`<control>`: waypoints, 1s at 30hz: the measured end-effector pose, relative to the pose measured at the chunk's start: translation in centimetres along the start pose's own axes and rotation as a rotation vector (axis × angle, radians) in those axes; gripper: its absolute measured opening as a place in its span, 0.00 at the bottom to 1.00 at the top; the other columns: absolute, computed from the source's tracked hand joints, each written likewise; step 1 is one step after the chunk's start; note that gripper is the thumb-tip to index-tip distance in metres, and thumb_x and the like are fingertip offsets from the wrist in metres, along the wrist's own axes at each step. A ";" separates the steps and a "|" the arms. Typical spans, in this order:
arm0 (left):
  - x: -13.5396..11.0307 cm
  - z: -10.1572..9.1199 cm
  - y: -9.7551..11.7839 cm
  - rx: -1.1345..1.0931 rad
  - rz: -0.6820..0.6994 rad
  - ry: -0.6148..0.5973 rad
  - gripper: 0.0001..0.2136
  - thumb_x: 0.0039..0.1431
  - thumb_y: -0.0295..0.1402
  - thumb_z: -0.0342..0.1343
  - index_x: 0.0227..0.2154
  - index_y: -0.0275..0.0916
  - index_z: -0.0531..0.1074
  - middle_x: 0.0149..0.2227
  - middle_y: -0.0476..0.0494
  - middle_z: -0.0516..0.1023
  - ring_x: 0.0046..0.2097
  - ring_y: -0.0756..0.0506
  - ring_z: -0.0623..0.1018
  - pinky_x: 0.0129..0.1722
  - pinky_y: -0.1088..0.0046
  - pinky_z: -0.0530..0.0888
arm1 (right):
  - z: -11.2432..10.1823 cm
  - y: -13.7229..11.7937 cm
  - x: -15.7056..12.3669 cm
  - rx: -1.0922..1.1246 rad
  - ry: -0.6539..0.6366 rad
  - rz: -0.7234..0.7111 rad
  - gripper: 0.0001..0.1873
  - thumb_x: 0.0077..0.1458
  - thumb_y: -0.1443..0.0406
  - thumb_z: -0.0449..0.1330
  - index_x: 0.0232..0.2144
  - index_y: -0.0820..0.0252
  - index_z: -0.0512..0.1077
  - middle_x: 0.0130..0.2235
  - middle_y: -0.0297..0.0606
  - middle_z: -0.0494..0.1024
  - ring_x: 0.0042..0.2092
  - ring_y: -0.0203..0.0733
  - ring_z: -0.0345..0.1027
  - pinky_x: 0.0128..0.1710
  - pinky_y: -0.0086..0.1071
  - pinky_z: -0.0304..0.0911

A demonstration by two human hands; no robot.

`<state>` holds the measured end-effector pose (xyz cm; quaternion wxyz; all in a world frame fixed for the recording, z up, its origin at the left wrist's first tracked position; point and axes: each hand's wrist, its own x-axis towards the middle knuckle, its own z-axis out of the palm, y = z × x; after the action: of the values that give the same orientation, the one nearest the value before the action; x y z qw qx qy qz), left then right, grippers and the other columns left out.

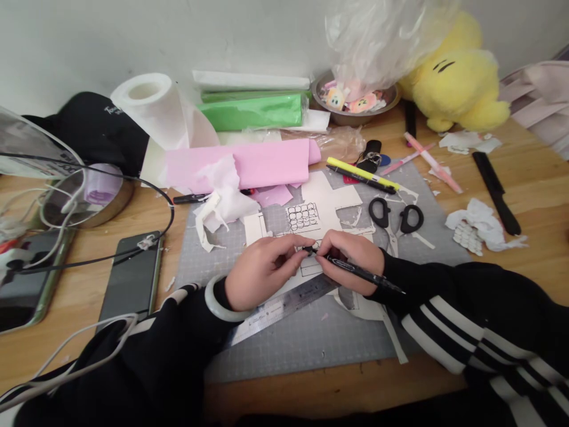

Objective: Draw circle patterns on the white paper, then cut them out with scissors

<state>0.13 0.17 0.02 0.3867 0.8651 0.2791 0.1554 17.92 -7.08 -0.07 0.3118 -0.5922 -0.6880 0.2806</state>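
Phone lies on the worktop at left, apart from the grey cutting mat. Left hand: thumb and forefinger pinched on a small dark piece, probably a cap, over the white paper at the mat's middle. Steel ruler lies along its near side. Progress: rows of rounded shapes and some straight lines inked; work judged partly complete, upper panel and right flap being unmarked. Portion under the hands cannot be checked. Right hand: fingers closed round a black pen, front end at that piece. Scissors lie unheld farther right, loops apart.
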 end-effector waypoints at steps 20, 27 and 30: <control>0.0 -0.1 0.1 0.010 -0.004 -0.016 0.10 0.60 0.32 0.46 0.42 0.39 0.68 0.20 0.53 0.69 0.23 0.52 0.69 0.26 0.78 0.67 | -0.2 0.0 -0.1 0.034 -0.017 -0.007 0.03 0.47 0.70 0.55 0.24 0.59 0.63 0.19 0.25 0.62 0.20 0.28 0.53 0.21 0.23 0.51; 0.0 -0.1 0.1 0.009 0.011 -0.015 0.10 0.60 0.32 0.46 0.42 0.39 0.68 0.20 0.53 0.69 0.23 0.52 0.69 0.25 0.78 0.66 | -0.1 -0.2 -0.3 0.015 -0.050 -0.012 0.02 0.48 0.69 0.56 0.25 0.59 0.64 0.19 0.26 0.64 0.21 0.28 0.55 0.22 0.23 0.52; 0.0 -0.1 0.0 0.010 0.014 -0.014 0.10 0.60 0.31 0.46 0.42 0.39 0.67 0.20 0.53 0.69 0.23 0.53 0.69 0.25 0.79 0.66 | -0.1 -0.2 -0.3 0.019 -0.056 -0.008 0.02 0.48 0.69 0.55 0.25 0.60 0.65 0.20 0.26 0.65 0.21 0.28 0.56 0.23 0.23 0.52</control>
<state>0.08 0.24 0.15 0.3831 0.8701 0.2711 0.1505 17.86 -7.40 0.09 0.2991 -0.5782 -0.6962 0.3025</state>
